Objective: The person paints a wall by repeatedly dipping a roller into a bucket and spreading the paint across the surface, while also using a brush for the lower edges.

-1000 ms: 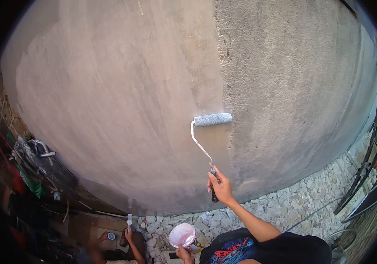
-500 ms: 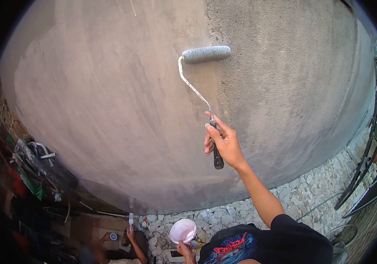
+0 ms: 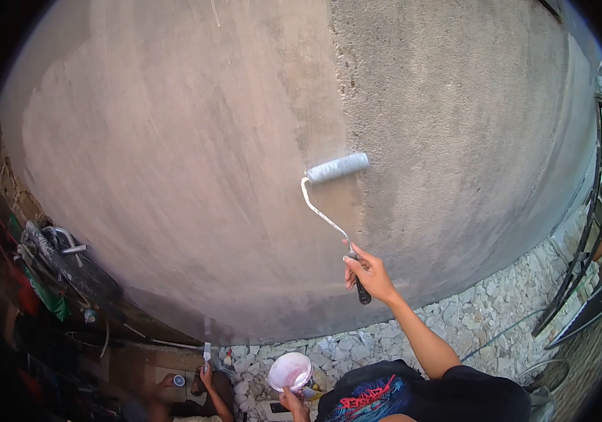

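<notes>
My right hand [image 3: 374,276] is closed around the black handle of a paint roller [image 3: 338,169]. The roller's sleeve, wet with pale paint, lies against the curved grey wall [image 3: 195,176]. It touches the line between a smoother coated part on the left and rough, pitted plaster on the right. Low in the view, my left hand [image 3: 292,401] grips a white bucket [image 3: 281,363] by its near side. Whitish-pink liquid or residue shows inside it. Colourful cords, red and blue, hang at my chest.
Broken white rubble [image 3: 469,320] covers the ground along the wall's foot. At lower left, another person's hand [image 3: 206,376] holds a paintbrush [image 3: 207,352], the other a small cup [image 3: 178,380]. A black tyre [image 3: 97,276] leans at left; dark metal framework [image 3: 575,271] stands at right.
My right hand has drawn the roller down the wall and slightly to the right. The bucket in my left hand stays almost in place.
</notes>
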`<state>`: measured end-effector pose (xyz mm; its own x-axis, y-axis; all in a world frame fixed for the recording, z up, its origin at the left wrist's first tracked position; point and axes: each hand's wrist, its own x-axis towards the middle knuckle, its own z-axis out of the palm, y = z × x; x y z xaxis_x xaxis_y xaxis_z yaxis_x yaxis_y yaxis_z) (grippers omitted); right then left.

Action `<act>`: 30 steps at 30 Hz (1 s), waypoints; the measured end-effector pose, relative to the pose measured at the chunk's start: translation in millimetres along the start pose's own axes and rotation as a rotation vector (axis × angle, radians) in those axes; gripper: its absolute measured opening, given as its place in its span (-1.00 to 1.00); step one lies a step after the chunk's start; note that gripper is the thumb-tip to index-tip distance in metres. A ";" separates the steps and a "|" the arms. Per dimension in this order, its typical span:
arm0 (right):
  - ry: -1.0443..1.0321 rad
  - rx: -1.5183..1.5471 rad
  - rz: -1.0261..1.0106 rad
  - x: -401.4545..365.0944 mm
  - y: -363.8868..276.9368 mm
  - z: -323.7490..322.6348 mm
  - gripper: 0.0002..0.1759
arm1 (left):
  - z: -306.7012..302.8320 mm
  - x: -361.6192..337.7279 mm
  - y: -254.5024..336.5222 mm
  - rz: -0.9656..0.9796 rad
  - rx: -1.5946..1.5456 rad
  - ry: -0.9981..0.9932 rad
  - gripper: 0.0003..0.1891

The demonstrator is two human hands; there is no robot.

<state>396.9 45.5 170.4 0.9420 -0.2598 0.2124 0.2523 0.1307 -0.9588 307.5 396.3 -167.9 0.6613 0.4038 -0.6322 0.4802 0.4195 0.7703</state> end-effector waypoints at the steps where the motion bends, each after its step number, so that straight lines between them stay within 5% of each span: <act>1: -0.010 -0.007 -0.041 7.6 -19.2 6.8 -0.46 | 2.4 -1.2 2.8 -0.002 0.003 -0.004 -0.72; 8: -0.039 0.074 -0.246 59.3 -117.7 62.9 -0.47 | 12.5 -12.6 13.1 -0.004 -0.044 0.006 -0.73; 18: -0.011 0.200 -0.082 13.4 -7.5 77.1 -0.45 | -0.3 -2.7 -13.9 0.033 -0.064 0.024 -0.74; 25: -0.044 0.206 -0.232 57.2 -108.4 74.4 -0.46 | -12.5 -6.1 -14.7 0.067 -0.003 0.033 -0.72; 30: -0.063 0.184 -0.189 55.5 -95.8 58.6 -0.47 | -20.2 -11.1 -22.1 0.077 0.046 0.034 -0.70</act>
<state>438.0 74.7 285.0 0.8849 -0.2367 0.4012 0.4555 0.2591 -0.8517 277.9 398.9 -179.5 0.6775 0.4611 -0.5731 0.4552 0.3492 0.8191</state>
